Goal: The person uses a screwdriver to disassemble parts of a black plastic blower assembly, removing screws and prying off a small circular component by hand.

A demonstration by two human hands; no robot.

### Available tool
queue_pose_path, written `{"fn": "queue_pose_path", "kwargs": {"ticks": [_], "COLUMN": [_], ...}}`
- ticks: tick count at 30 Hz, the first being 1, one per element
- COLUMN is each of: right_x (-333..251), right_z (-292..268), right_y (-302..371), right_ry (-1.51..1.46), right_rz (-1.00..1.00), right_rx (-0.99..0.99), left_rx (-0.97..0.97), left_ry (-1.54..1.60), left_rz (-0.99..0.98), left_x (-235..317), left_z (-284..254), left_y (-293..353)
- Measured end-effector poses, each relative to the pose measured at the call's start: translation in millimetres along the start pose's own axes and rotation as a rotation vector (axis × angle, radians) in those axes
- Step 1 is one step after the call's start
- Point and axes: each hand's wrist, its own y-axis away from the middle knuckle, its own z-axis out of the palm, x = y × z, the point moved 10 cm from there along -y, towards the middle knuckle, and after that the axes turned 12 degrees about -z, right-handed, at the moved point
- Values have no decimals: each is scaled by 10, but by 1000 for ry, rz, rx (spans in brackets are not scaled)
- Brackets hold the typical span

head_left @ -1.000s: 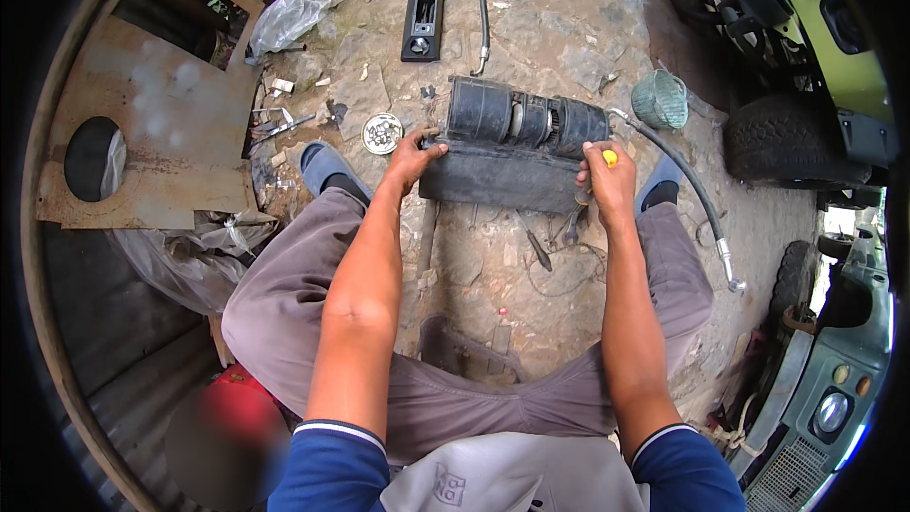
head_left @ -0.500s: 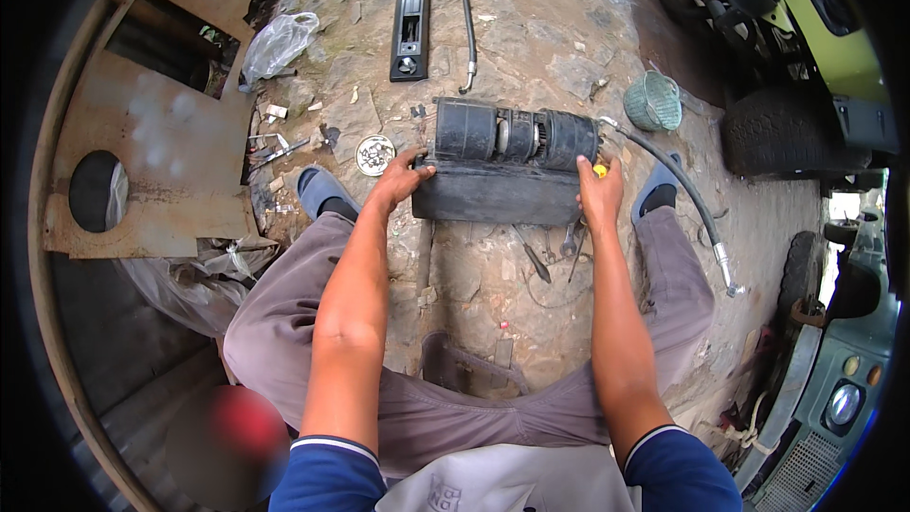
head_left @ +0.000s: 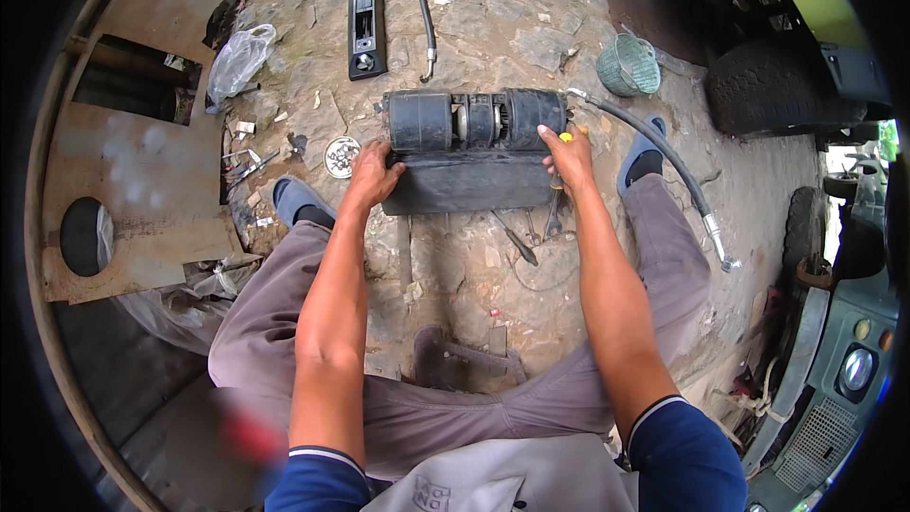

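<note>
So the thing being handled is a dusty black blower assembly with two drum-shaped housings side by side (head_left: 471,147), sitting on the rough stone floor (head_left: 493,28) right between the person's feet. The two round drums are at the left and right ends, with a narrower metal-looking motor section between them, and below them there's a flat, dull black plate that looks worn and grimy.

The left hand (head_left: 373,173) is on the left lower corner of the plate, fingers curled over its edge. The right hand (head_left: 570,155) presses on the right drum with fingers spread, and something yellow peeks out by the fingers; can't tell what it is or if it's actually gripped.

Around it: a black rubber hose with metal ends (head_left: 659,152) runs off from the right drum, a green woven basket (head_left: 627,65) sits well apart behind it, a long black rectangular panel (head_left: 365,23) lies further back, and a small round metal tin (head_left: 341,155) is just beside the left hand.
</note>
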Motion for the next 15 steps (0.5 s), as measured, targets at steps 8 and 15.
{"fn": "queue_pose_path", "kwargs": {"ticks": [8,15], "right_x": [59,-4], "right_z": [-78,-153], "right_y": [5,151], "right_ry": [115,113], "right_rz": [48,21], "right_rx": [-7,54], "left_rx": [108,51], "left_ry": [337,351], "left_rz": [-353,-339], "left_x": [65,102], "left_z": [-142,-220], "left_y": [5,59]}}
